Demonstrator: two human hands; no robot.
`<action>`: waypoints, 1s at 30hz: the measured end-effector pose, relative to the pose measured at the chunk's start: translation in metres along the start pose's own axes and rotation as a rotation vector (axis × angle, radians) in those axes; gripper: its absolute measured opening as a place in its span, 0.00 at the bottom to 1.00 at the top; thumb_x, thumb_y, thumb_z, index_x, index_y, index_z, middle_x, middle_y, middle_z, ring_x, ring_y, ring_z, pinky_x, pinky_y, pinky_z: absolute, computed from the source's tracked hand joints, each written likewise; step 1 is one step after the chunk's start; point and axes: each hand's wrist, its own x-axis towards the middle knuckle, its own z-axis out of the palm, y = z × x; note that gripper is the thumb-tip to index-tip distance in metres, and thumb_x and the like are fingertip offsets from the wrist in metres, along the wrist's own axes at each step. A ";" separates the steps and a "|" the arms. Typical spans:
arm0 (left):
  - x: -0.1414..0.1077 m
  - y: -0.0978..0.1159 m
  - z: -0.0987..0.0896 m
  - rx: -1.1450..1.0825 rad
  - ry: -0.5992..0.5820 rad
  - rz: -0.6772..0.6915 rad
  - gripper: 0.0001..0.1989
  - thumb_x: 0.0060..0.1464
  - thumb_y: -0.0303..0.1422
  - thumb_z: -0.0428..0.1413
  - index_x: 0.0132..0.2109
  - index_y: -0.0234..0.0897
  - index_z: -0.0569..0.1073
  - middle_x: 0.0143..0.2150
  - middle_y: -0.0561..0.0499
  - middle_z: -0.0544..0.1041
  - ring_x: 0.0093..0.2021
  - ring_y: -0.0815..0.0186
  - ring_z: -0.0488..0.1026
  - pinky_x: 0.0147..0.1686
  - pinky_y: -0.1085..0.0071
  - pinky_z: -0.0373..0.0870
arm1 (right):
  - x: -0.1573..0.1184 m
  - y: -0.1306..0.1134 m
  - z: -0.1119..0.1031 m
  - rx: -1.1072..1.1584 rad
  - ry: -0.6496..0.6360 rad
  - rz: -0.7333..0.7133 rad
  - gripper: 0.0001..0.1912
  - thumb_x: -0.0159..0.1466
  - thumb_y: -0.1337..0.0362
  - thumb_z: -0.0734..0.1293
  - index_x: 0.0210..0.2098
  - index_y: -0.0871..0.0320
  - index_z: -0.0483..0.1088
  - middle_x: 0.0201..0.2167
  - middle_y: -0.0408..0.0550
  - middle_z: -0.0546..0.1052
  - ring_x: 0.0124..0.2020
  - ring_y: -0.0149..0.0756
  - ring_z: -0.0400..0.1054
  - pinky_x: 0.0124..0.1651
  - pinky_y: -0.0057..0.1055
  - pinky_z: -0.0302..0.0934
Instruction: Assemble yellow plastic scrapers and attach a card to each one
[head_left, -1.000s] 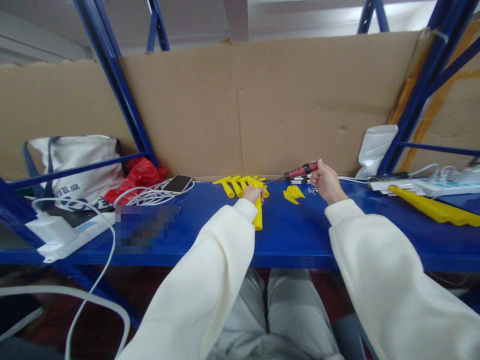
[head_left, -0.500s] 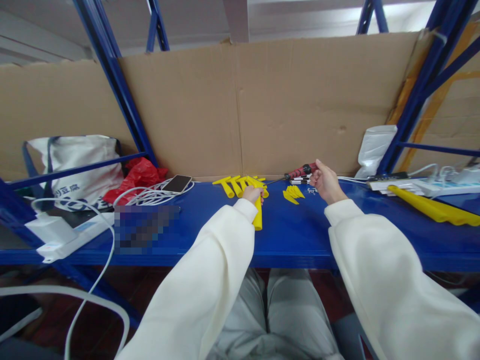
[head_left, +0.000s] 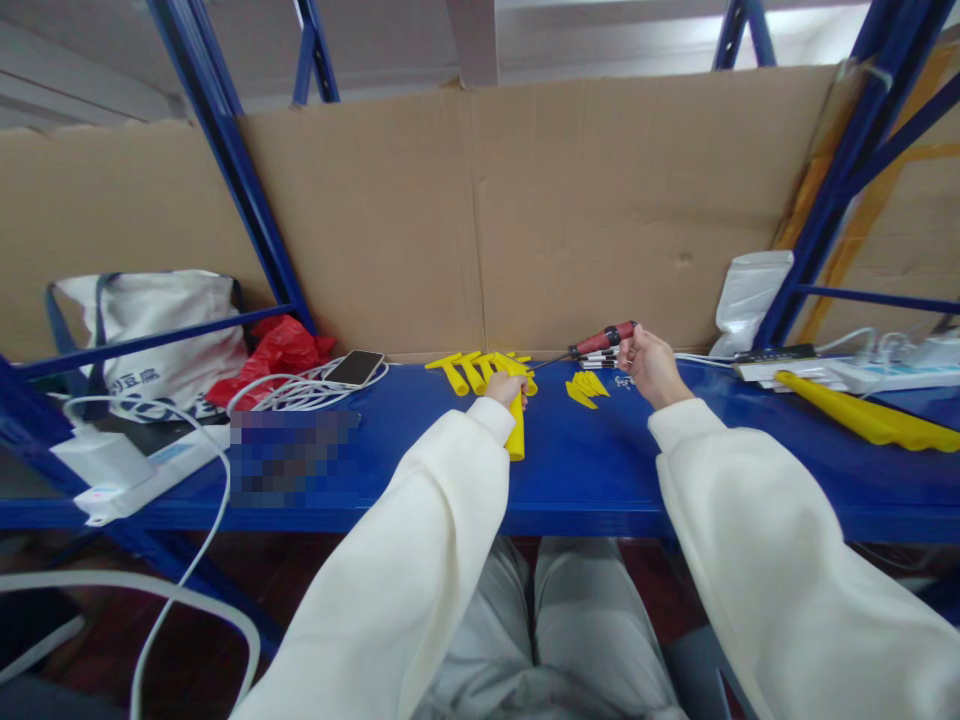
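Observation:
My left hand point(head_left: 510, 388) is closed around a yellow tubular part point(head_left: 516, 432) that points toward the table's front edge. My right hand point(head_left: 648, 364) pinches the handle end of a red and black screwdriver point(head_left: 606, 339). The screwdriver's thin shaft points left, and its tip reaches the yellow part by my left hand; the exact contact is too small to make out. Several yellow T-shaped parts point(head_left: 451, 373) lie just behind and left of my left hand. Between my hands are small flat yellow pieces point(head_left: 585, 387), with several white markers point(head_left: 600, 360) behind them.
On the blue table point(head_left: 585, 470), a phone point(head_left: 356, 368), coiled white cables, a red plastic bag point(head_left: 281, 350) and a cloth bag point(head_left: 169, 335) are at left. Power strips and a long yellow piece point(head_left: 862, 412) lie at right. Cardboard point(head_left: 480, 220) stands behind.
My right hand's fingers have shifted slightly at the end of the screwdriver handle. My left hand and the yellow part have stayed in place.

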 end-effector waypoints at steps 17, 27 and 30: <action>-0.003 0.001 0.001 -0.013 -0.004 0.004 0.10 0.52 0.19 0.53 0.27 0.36 0.66 0.15 0.57 0.61 0.15 0.73 0.60 0.21 0.74 0.62 | -0.001 0.001 -0.001 0.009 0.047 -0.014 0.24 0.55 0.50 0.76 0.25 0.54 0.59 0.10 0.31 0.56 0.11 0.23 0.50 0.12 0.20 0.48; -0.007 0.003 0.002 -0.006 0.029 0.005 0.10 0.52 0.20 0.54 0.26 0.36 0.66 0.14 0.57 0.60 0.15 0.73 0.59 0.20 0.74 0.61 | -0.004 -0.004 0.001 0.006 0.003 -0.006 0.24 0.57 0.51 0.75 0.25 0.54 0.57 0.14 0.34 0.62 0.13 0.23 0.53 0.14 0.20 0.50; -0.007 0.003 0.002 0.007 0.021 0.002 0.13 0.53 0.19 0.53 0.24 0.37 0.63 0.13 0.56 0.59 0.16 0.73 0.59 0.22 0.74 0.61 | -0.003 -0.003 0.000 0.006 0.050 -0.022 0.27 0.52 0.49 0.77 0.24 0.54 0.56 0.14 0.33 0.61 0.13 0.22 0.53 0.13 0.20 0.48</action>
